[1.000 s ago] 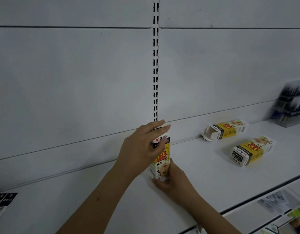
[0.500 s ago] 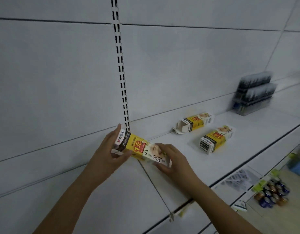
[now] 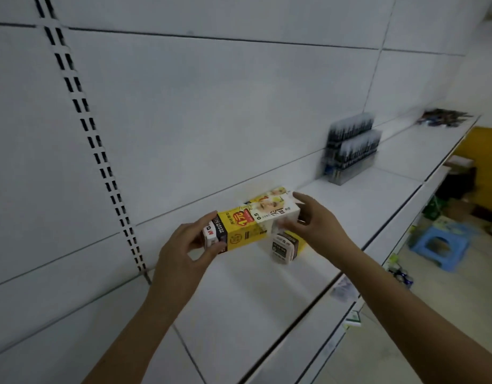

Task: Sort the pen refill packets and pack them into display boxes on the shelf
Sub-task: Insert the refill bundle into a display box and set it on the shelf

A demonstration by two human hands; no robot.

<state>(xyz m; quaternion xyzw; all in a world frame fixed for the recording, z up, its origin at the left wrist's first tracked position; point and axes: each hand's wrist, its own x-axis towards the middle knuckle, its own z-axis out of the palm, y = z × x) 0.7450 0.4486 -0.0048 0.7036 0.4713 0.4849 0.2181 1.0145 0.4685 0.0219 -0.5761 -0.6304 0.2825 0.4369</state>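
A yellow and white display box (image 3: 250, 221) lies sideways in the air above the white shelf (image 3: 239, 295), held at both ends. My left hand (image 3: 183, 253) grips its dark-printed end. My right hand (image 3: 319, 225) holds the white end, fingers curled around it. A second yellow box (image 3: 285, 246) lies on the shelf just below and behind the held one, its end label facing me. A clear rack of dark pen refill packets (image 3: 350, 148) stands farther right against the back panel.
A slotted upright (image 3: 92, 139) runs down the white back wall on the left. More dark items (image 3: 444, 117) lie at the shelf's far right end. Below the shelf edge are a blue stool (image 3: 438, 246) and small goods on the floor.
The box went from upright to lying sideways and both hands carried it right, over the second box. The view swung right, showing the rack and the floor.
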